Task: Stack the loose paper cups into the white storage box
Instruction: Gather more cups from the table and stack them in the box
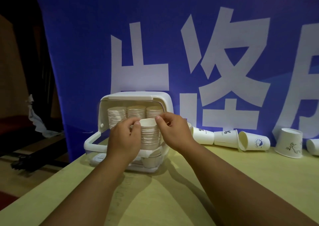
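The white storage box [136,97] stands at the table's far left with its front open. Three upside-down stacks of paper cups [135,112] fill its back row. A front stack of cups [150,136] rises in the box's opening. My left hand [123,139] grips that stack's top cup from the left, thumb on the rim. My right hand [172,132] pinches the same cup's rim from the right. Several loose paper cups [224,138] lie on their sides to the right of the box, and one cup [289,142] stands upside down.
A yellow-green table [172,191] carries everything; its left edge [43,179] drops off to a dark floor. A blue banner [172,44] with large white characters hangs close behind the box and cups. The box's handle [91,141] juts out to the left.
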`<state>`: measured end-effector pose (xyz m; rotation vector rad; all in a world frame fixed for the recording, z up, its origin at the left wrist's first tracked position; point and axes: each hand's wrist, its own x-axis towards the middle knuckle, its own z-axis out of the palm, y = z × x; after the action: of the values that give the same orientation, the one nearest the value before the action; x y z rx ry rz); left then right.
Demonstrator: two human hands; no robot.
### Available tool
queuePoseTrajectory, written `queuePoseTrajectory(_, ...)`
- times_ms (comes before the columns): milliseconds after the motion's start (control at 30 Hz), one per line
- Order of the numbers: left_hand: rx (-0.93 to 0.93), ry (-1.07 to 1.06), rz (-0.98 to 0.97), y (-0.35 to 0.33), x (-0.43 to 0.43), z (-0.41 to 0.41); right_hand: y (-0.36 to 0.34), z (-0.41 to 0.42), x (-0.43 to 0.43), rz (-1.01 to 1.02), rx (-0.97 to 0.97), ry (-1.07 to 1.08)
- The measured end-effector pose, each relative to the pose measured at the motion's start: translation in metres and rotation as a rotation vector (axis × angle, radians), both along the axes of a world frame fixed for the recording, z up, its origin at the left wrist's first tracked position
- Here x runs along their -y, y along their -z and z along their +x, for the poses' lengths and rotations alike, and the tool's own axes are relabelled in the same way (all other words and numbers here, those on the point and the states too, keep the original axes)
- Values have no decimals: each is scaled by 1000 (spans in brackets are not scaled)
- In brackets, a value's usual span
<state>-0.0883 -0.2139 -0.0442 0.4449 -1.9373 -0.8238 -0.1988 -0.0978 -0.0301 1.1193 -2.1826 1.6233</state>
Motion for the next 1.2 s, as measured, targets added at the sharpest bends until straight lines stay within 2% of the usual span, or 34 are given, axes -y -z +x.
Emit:
queuePoseTrajectory(233, 35, -7, 4, -1, 0, -1, 9, -5, 2, 27, -10, 38)
queuePoseTrajectory(467, -55, -107, -135, -4, -7, 7, 11, 7, -15, 61, 78, 61)
queuePoseTrajectory(700, 140, 41, -406, -7, -62, 14, 18, 21, -82, 195, 66, 161)
queuePoseTrajectory(933, 442, 207, -273, 18, -148, 6, 27, 18, -197, 302, 123, 296)
queuePoseTrajectory(1033, 481, 302, -182, 19, -179, -7, 31, 9, -249, 365, 191, 308)
queuePoseTrajectory(1200, 542, 429, -162, 21, -242, -26, 43, -10, -335, 533, 261, 438)
